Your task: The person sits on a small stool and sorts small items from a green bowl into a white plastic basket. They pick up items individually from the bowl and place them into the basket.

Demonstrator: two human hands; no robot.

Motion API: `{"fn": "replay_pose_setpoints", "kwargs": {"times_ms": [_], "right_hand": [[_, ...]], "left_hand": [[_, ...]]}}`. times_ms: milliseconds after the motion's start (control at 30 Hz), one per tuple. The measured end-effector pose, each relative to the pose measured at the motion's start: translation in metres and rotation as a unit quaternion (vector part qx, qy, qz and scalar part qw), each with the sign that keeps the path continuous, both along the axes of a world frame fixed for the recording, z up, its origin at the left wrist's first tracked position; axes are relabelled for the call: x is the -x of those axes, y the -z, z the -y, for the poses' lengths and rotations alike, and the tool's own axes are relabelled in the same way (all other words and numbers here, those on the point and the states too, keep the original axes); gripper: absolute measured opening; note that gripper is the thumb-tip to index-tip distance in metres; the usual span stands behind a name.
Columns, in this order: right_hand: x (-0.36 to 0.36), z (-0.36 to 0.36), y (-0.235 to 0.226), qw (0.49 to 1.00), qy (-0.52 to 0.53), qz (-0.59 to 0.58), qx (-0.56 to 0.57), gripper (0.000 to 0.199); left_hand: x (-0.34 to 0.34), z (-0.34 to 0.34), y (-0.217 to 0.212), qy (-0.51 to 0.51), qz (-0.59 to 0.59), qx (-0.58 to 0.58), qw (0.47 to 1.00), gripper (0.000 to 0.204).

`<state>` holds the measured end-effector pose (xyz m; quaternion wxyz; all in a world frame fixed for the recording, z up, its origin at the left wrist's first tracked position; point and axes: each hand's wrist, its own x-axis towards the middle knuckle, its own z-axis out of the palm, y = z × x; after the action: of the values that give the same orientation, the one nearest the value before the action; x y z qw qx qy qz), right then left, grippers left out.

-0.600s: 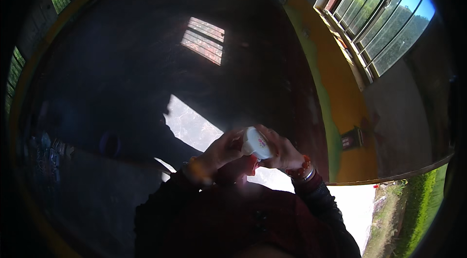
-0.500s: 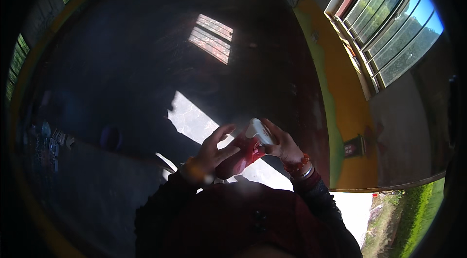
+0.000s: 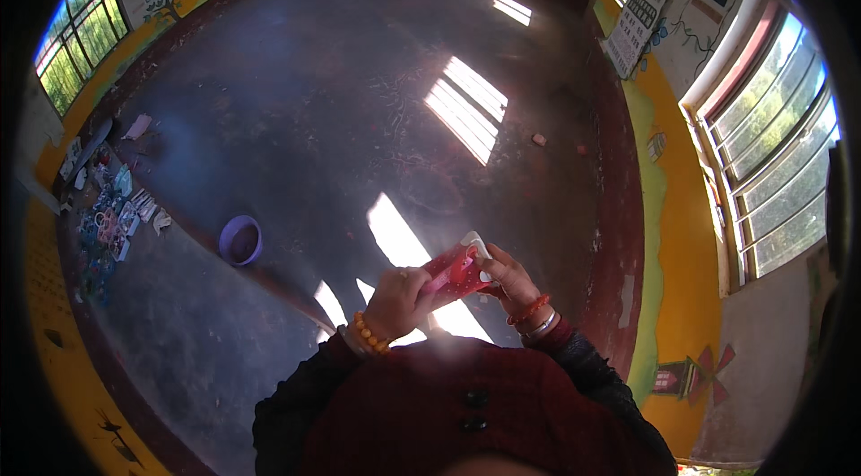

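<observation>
Here we are above a dark floor (image 3: 296,153), and the red, pale-spotted container (image 3: 446,286) is right up in front of the torso, tilted, held between both hands. We see the left hand (image 3: 397,299) with fingers curled onto its lower left end, and the right hand (image 3: 512,282) gripping the other end, thumb beside the white lid-like part (image 3: 475,244). Off to our left, a purple basin (image 3: 258,243) sits well apart from them.

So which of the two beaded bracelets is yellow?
The yellow, round-beaded bracelet at the wrist of the left hand; the other, an orange-red beaded bracelet, is at the right hand.
</observation>
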<state>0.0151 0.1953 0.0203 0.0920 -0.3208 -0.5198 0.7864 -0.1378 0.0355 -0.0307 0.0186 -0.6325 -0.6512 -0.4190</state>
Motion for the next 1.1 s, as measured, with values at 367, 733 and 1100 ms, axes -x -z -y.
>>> {"fn": "replay_pose_setpoints", "kwargs": {"times_ms": [367,733,1100], "right_hand": [[0.091,-0.119,0.069,0.790,-0.103,0.083,-0.599,0.091],[0.206,-0.122,0.113,0.796,-0.496,-0.065,-0.341,0.076],[0.387,-0.179,0.265,0.694,-0.600,0.066,-0.392,0.064]], "left_hand": [[0.068,-0.075,-0.038,0.025,0.324,0.168,0.931,0.032],[0.122,-0.057,0.003,-0.022,0.651,0.203,0.731,0.022],[0.293,-0.010,0.118,-0.173,0.541,0.118,0.815,0.033]]}}
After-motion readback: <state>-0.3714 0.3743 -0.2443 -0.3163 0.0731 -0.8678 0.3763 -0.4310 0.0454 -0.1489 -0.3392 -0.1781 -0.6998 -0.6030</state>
